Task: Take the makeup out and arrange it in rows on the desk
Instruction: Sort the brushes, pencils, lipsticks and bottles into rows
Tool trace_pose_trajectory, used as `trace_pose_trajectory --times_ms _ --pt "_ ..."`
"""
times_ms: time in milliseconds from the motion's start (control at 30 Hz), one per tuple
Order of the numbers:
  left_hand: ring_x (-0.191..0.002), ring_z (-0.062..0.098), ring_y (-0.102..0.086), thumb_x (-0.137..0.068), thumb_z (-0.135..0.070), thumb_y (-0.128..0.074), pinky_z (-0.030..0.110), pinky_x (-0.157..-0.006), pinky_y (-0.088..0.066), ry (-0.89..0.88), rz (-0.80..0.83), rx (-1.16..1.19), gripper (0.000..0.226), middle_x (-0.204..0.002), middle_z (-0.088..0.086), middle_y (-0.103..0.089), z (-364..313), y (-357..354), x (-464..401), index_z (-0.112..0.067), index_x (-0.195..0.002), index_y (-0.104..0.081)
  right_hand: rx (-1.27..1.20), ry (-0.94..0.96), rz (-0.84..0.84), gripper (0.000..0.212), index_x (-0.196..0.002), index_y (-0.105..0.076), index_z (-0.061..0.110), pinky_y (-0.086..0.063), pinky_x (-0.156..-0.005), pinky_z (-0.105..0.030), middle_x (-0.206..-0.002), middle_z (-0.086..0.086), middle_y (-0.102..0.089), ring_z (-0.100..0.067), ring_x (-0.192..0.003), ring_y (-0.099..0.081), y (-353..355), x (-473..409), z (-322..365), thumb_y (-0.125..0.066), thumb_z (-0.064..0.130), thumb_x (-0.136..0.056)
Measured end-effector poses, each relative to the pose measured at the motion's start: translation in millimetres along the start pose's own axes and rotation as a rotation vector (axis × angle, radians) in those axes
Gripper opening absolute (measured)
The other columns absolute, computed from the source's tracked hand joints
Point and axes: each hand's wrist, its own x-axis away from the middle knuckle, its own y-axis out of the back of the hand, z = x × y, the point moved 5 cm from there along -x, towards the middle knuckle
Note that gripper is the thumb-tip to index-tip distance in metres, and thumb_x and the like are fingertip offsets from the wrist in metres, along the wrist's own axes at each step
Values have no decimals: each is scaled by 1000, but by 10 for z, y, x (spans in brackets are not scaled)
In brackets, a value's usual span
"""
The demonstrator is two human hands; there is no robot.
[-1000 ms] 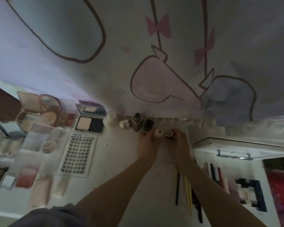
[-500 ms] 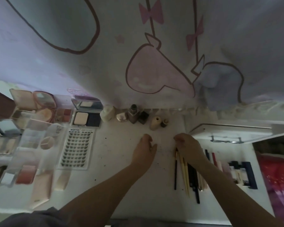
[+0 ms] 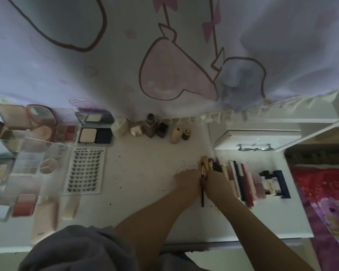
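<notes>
On the brushes (image 3: 210, 167), both hands.

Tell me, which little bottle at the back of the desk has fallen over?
The cream bottle, second from the right end of the row. It lies tilted on its side; the dark bottles and jars beside it stand upright.

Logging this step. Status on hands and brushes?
Left hand flat against brush bundle. Right hand gripping it. Lipstick row crowds the right side.

White desk (image 3: 137, 173) with palettes (image 3: 65, 132), bottles (image 3: 152, 127), brushes (image 3: 209, 165)
</notes>
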Motion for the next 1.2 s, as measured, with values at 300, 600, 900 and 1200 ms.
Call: trace_pose_trajectory --times_ms 300,600,900,1200 --pt "-103 25 -60 -97 -11 -35 32 -81 -46 174 -59 -74 29 -115 10 -58 935 180 357 -7 -115 -57 77 66 26 17 -83 -55 11 -46 -59 -23 -80 -2 -60 -14 -68 -54 -188 54 311 -49 24 -93" --pt "-96 21 -59 -95 -20 -40 29 -75 -43 511 -207 140 21 -109 5 -56 2249 125 1185 -11 -104 -56 -80 298 132 23 -79 -47 13 -30 -47 -22 -68 2 -46 -12 -59 -44 -824 473 1602 -51 31 -93" --pt "-90 24 -57 -93 -35 -45 33 -73 -42 494 -309 204 26 -105 7 -52 2424 26 1222 -11 -99 -53 -25 292 64 24 -77 -42 15 -35 -60 -27 -73 -3 -47 -21 -72 -48 -1128 531 1920 -47 33 -93" --pt "-70 19 -55 -95 -35 -41 32 -61 -45 95 -435 183 18 -91 1 -55 1521 186 1046 -18 -91 -46 -152 114 -99 18 -80 -50 14 -39 -66 -28 -78 -2 -54 -20 -74 -52 -352 320 765 -47 28 -92"
